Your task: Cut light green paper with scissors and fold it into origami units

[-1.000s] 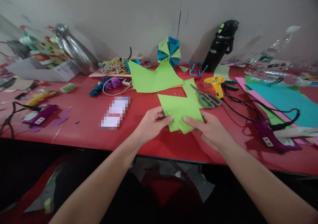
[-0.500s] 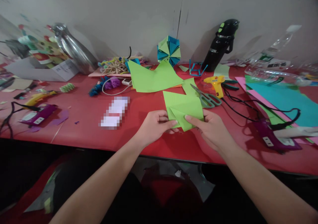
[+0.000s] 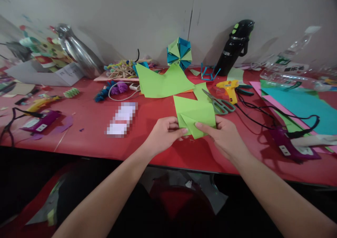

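Observation:
A light green sheet of paper (image 3: 196, 109) is held up between both hands over the near edge of the table, its lower corner folded up in a triangular flap. My left hand (image 3: 167, 132) pinches the lower left of the sheet, thumb on top and fingers beneath. On the other side my right hand (image 3: 221, 134) grips the lower right, its thumb pressing on the folded flap. Just behind the sheet lie grey-handled scissors (image 3: 221, 104), partly over another green piece of paper. A larger creased green sheet (image 3: 163, 81) rests further back.
Right of the scissors lie a yellow glue gun (image 3: 230, 90), its black cord, and a purple power strip (image 3: 292, 146). A black bottle (image 3: 234, 50) and a blue-green folded paper ball (image 3: 179, 53) stand by the wall. A blurred-out phone-like rectangle (image 3: 121, 119) lies left.
Almost nothing differs. The right thumb has shifted very slightly left on the fold, and both hands keep their hold on the green paper.

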Available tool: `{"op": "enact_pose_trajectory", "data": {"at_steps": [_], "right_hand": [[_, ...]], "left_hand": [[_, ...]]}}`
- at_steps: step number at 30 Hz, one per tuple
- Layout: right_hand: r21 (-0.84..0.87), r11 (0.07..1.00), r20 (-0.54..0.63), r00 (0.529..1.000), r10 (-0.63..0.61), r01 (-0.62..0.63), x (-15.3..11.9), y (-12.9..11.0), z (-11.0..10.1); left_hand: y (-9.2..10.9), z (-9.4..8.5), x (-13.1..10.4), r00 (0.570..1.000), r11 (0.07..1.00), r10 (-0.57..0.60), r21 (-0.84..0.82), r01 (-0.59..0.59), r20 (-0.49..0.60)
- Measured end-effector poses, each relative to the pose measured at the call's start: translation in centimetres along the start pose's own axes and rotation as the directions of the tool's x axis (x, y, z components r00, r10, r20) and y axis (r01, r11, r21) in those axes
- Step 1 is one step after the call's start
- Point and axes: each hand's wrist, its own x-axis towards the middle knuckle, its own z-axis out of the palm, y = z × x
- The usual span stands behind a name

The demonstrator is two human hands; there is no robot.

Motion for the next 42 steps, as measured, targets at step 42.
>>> {"op": "enact_pose_trajectory", "data": {"at_steps": [42], "right_hand": [[0.009, 0.999, -0.06, 0.998, -0.035, 0.036, 0.4, 0.4, 0.0]], "left_hand": [[-1.1, 0.6, 0.2, 0.998, 0.995, -0.056, -0.088, 0.054, -0.023]]}}
